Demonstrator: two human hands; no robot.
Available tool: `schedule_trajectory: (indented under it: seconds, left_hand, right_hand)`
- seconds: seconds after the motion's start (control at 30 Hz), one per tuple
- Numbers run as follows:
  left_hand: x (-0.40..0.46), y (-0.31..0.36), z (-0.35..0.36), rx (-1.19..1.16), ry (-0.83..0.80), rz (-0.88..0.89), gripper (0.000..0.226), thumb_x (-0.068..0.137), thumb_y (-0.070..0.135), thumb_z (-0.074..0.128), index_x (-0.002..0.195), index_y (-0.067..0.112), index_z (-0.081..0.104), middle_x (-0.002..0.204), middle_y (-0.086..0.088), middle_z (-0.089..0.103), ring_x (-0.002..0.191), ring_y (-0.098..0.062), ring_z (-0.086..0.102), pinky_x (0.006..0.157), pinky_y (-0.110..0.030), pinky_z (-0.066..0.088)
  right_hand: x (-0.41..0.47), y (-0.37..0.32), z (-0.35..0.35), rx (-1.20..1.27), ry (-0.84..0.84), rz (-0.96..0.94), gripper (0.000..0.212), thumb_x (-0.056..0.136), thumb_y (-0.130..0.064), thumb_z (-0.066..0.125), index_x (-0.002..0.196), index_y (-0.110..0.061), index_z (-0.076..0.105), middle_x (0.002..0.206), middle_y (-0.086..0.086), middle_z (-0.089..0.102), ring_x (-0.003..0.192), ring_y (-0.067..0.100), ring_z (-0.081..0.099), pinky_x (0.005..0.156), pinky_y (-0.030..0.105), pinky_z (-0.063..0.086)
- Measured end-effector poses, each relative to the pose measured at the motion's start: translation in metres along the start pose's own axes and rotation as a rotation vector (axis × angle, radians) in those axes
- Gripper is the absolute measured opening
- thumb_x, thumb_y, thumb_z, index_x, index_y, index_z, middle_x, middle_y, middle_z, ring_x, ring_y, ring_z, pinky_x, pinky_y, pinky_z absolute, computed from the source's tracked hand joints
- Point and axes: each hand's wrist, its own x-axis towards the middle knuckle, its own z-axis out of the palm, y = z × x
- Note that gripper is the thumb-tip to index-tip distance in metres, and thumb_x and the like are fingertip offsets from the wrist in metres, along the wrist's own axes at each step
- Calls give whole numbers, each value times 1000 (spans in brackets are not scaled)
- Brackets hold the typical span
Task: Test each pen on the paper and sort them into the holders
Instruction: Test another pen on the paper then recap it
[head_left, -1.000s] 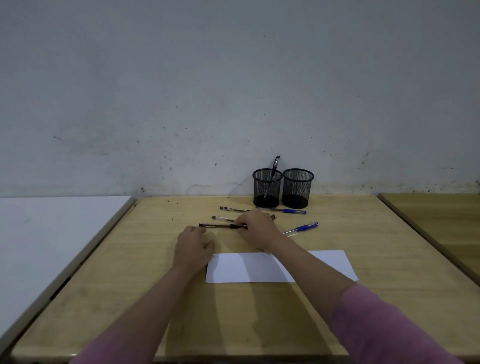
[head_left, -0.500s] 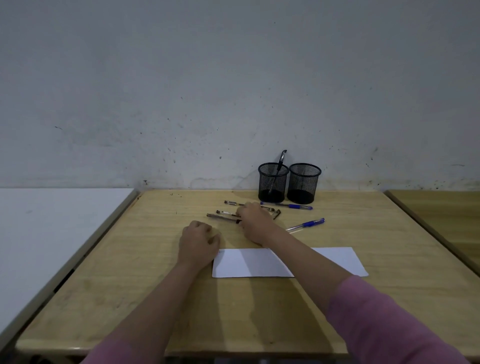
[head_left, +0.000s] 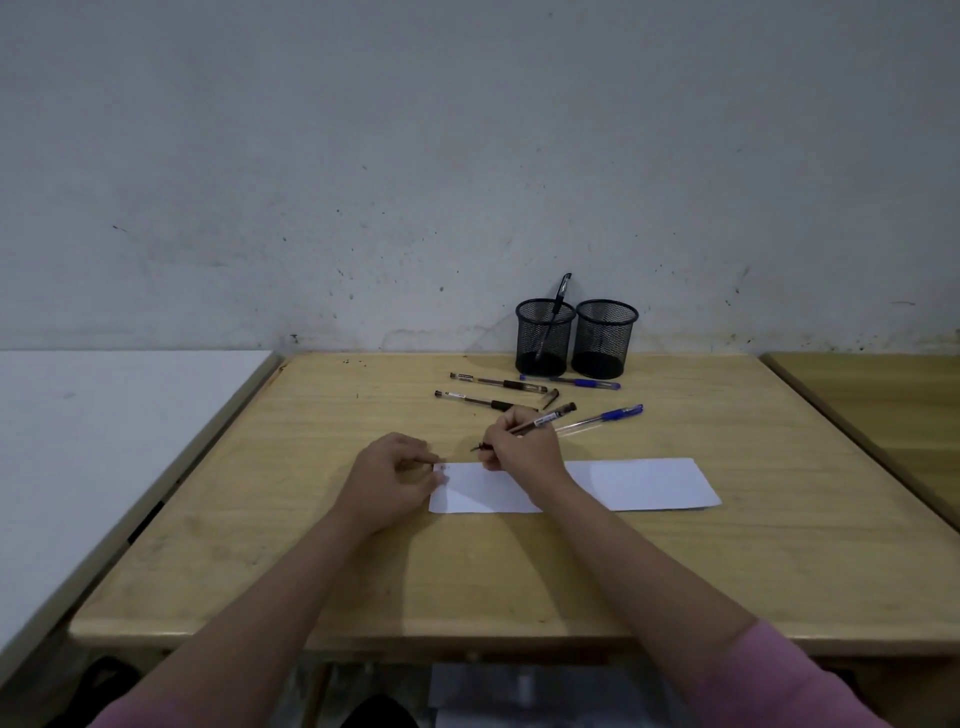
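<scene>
Right hand (head_left: 519, 447) grips pen (head_left: 545, 419) above paper (head_left: 634, 486)

A pale wooden surface (head_left: 675, 571) stands against a grey, speckled wall (head_left: 363, 156). A white tabletop (head_left: 104, 415) sits just beside it on the left, and another wooden top (head_left: 893, 405) lies near it on the right, across a narrow gap.

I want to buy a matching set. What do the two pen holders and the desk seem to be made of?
The two pen holders look like black metal wire mesh, matte: the wall shows through the fine grid. The desk looks like light wood or wood-look laminate, smooth, with faint grain; which one cannot be told.
</scene>
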Motion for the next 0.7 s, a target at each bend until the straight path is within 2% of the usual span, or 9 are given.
schedule_trajectory:
  seconds: [0.1, 0.2, 0.27, 0.33, 0.47, 0.7]
  left_hand:
    - [1, -1, 0, 25, 4, 6, 22, 70, 25, 77, 90, 18, 74, 106, -1, 66, 97, -11, 60, 89, -26, 46]
    - [2, -1, 3, 28, 3, 11, 21, 71, 25, 75, 91, 16, 74, 105, -2, 64, 96, -12, 58, 84, -21, 45]
    - [3, -2, 3, 26, 6, 22, 22, 72, 24, 75, 92, 15, 74, 104, -2, 63, 95, -12, 57, 79, -16, 43]
    - [4, -4, 4, 35, 1, 27, 23, 72, 24, 75, 93, 15, 74, 104, -3, 62, 95, -12, 56, 76, -17, 41]
    - [5, -8, 6, 31, 5, 24, 24, 72, 26, 75, 93, 16, 74, 104, -2, 62, 98, -15, 56, 77, -22, 41]
    - [4, -5, 5, 41, -15, -8, 39, 64, 39, 79, 95, 16, 74, 104, 4, 59, 98, -9, 52, 76, -18, 37]
  right_hand:
    - [-1, 5, 0, -26, 42, -41, 19, 84, 4, 55, 69, -7, 50, 62, 11, 59, 50, 9, 65, 51, 24, 54]
    - [0, 4, 5, -125, 74, -104, 27, 81, -2, 66, 62, -12, 49, 59, 11, 61, 51, 15, 64, 57, 33, 55]
    - [0, 0, 11, -143, 78, -122, 32, 79, -6, 71, 60, -14, 47, 53, 9, 59, 46, 15, 63, 49, 30, 53]
    - [0, -3, 19, -117, 68, -113, 32, 78, -2, 70, 59, -12, 45, 51, 9, 56, 45, 17, 63, 44, 29, 51]
    - [0, 4, 25, -113, 78, -124, 29, 75, 4, 63, 61, -9, 42, 49, 12, 50, 41, 20, 60, 43, 30, 48]
    - [2, 8, 26, -139, 72, -143, 31, 73, 5, 60, 59, -12, 39, 49, 12, 47, 41, 21, 59, 41, 28, 47]
